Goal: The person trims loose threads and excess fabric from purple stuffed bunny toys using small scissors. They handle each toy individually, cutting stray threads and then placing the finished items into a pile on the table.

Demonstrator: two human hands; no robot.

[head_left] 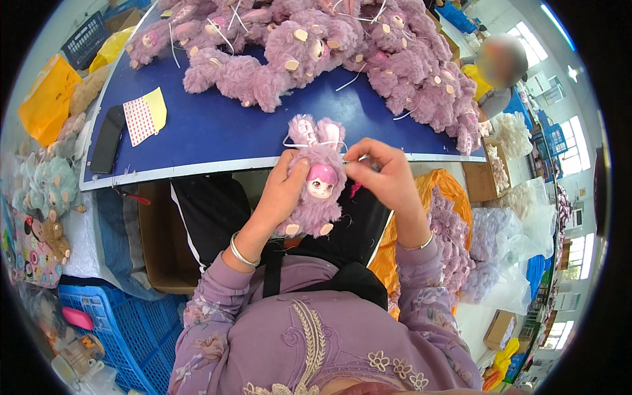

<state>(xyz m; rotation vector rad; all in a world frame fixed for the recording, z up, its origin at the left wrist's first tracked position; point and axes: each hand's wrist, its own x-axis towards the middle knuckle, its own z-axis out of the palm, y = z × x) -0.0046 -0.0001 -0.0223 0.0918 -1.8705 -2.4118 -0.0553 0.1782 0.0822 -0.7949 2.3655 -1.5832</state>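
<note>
A purple plush bunny doll (pixel 321 210) with a doll face, pink hair and long ears is upright at the near edge of the table. My left hand (pixel 285 187) is closed around its side. A thin white cord (pixel 304 145) runs across the base of its ears. At the doll's other side my right hand (pixel 382 170) is pinched on what looks like the cord's end, close to the head. A bit of bright pink material (pixel 355 189) shows below the right fingers; whether it is held cannot be told.
Many similar purple plush dolls (pixel 283 49) with white cords are heaped across the far side of the blue table (pixel 217 135). A black phone (pixel 107 139) and a sticker sheet (pixel 139 122) lie at left. An orange bag (pixel 441 181) of purple plush and a blue crate (pixel 125 336) flank me.
</note>
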